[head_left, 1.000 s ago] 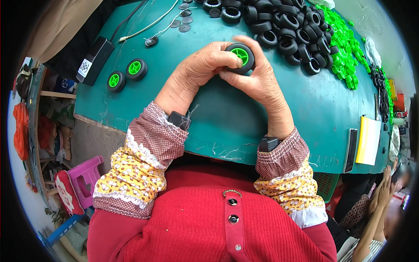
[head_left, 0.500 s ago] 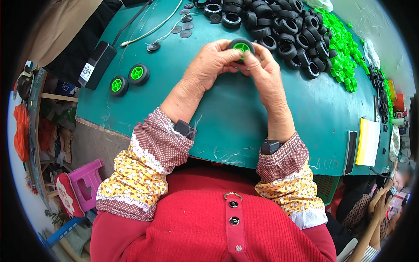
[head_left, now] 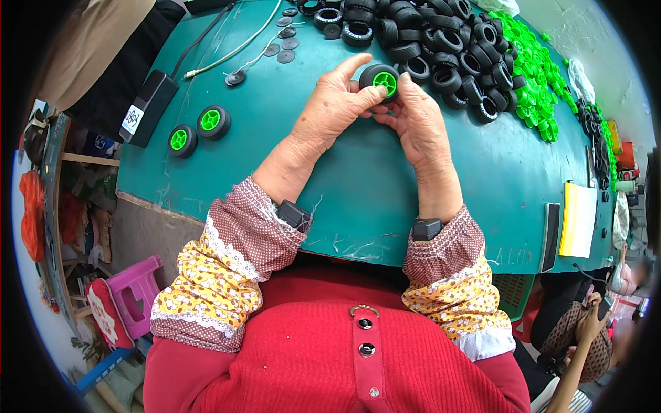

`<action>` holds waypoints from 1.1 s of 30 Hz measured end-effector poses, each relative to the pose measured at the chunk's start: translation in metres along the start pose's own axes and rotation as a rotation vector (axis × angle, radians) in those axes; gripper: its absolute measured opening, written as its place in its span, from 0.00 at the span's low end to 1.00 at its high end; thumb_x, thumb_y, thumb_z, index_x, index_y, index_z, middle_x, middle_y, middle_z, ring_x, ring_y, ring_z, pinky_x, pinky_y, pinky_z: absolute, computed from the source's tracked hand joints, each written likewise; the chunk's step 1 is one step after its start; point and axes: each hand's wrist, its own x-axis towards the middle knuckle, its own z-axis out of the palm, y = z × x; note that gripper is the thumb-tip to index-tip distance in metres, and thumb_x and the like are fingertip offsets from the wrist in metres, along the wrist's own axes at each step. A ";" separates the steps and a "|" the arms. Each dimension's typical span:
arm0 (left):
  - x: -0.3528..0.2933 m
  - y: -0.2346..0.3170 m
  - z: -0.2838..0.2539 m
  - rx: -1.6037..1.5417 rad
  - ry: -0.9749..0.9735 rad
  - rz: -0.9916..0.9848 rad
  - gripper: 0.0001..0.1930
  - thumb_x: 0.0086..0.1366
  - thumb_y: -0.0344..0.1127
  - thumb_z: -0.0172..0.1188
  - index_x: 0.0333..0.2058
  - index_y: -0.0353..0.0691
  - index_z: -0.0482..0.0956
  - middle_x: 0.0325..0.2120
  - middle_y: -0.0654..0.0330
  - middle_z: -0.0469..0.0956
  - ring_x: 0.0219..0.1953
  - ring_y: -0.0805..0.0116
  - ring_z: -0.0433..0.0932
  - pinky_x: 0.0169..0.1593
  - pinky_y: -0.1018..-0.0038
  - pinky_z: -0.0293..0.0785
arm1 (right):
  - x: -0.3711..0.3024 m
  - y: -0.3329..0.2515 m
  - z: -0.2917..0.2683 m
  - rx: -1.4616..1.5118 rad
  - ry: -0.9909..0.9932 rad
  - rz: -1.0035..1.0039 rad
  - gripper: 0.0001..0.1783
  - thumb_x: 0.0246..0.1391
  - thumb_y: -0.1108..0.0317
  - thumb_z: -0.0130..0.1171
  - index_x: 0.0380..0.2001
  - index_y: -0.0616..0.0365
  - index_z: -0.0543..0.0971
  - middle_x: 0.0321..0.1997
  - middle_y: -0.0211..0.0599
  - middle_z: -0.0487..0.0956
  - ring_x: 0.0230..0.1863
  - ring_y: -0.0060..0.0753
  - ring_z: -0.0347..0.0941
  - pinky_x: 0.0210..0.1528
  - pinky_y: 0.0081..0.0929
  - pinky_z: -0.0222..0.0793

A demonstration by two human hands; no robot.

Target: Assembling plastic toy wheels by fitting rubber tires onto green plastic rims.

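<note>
Between my two hands, above the green table (head_left: pixel 330 199), is a small toy wheel (head_left: pixel 370 76) with a black tyre round a bright green spoked hub. My left hand (head_left: pixel 332 103) grips it from the left, thumb on the hub and index finger lifted away. The fingers of my right hand (head_left: pixel 416 113) close on its right edge. To the left, two similar wheels lie on the table: one wheel (head_left: pixel 213 122) beside another wheel (head_left: pixel 182 141). Beyond my hands a heap of loose black tyres (head_left: pixel 447 41) meets a pile of green hubs (head_left: pixel 533 82).
At the left edge stands a black box (head_left: pixel 148 107) with a cable. Flat black discs (head_left: pixel 286 56) and a pale cord lie at the far left. On the right are a phone (head_left: pixel 550 237) and a yellow-edged notepad (head_left: pixel 578 220). Another person's arm (head_left: pixel 582 344) shows at lower right.
The wheel has turned so its hub faces further right. My left index finger has come off the tyre and stretches outward; my right thumb has shifted from the hub to the tyre's edge.
</note>
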 end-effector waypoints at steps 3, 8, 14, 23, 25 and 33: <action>-0.001 -0.003 0.003 0.075 0.048 0.059 0.25 0.54 0.34 0.59 0.50 0.35 0.64 0.32 0.60 0.75 0.30 0.77 0.75 0.32 0.83 0.72 | 0.001 0.008 0.000 0.048 0.008 -0.044 0.17 0.56 0.56 0.46 0.35 0.60 0.73 0.30 0.32 0.75 0.31 0.22 0.72 0.34 0.20 0.69; 0.001 -0.001 0.000 -0.058 -0.054 0.034 0.23 0.54 0.32 0.59 0.49 0.36 0.66 0.33 0.61 0.75 0.31 0.77 0.75 0.34 0.83 0.73 | 0.004 0.012 -0.006 0.172 -0.063 -0.065 0.17 0.56 0.59 0.47 0.37 0.63 0.72 0.33 0.37 0.75 0.34 0.28 0.73 0.39 0.28 0.72; 0.009 -0.002 -0.022 -0.051 -0.166 -0.003 0.22 0.53 0.32 0.59 0.48 0.36 0.68 0.34 0.60 0.75 0.32 0.76 0.75 0.34 0.82 0.74 | -0.001 0.003 0.002 0.105 -0.048 -0.021 0.14 0.54 0.60 0.50 0.36 0.60 0.73 0.31 0.33 0.76 0.31 0.24 0.72 0.35 0.25 0.70; 0.001 -0.007 0.002 0.166 -0.016 0.062 0.13 0.61 0.39 0.49 0.40 0.36 0.71 0.27 0.67 0.72 0.28 0.81 0.71 0.31 0.83 0.69 | 0.003 0.016 0.012 -0.627 0.221 -0.553 0.14 0.55 0.61 0.47 0.35 0.62 0.71 0.25 0.39 0.75 0.27 0.26 0.71 0.30 0.23 0.66; 0.003 -0.011 0.003 0.190 0.064 0.129 0.13 0.61 0.39 0.49 0.38 0.36 0.72 0.26 0.67 0.72 0.27 0.82 0.70 0.30 0.84 0.68 | -0.001 0.019 0.021 -0.551 0.223 -0.563 0.14 0.55 0.61 0.47 0.36 0.62 0.70 0.25 0.38 0.75 0.27 0.25 0.70 0.31 0.22 0.66; 0.000 -0.003 0.016 0.522 0.160 0.385 0.09 0.61 0.35 0.46 0.33 0.36 0.72 0.23 0.63 0.72 0.27 0.77 0.70 0.31 0.80 0.67 | -0.006 0.015 0.020 -0.411 0.183 -0.512 0.14 0.57 0.63 0.42 0.36 0.62 0.72 0.26 0.35 0.74 0.29 0.22 0.68 0.32 0.19 0.65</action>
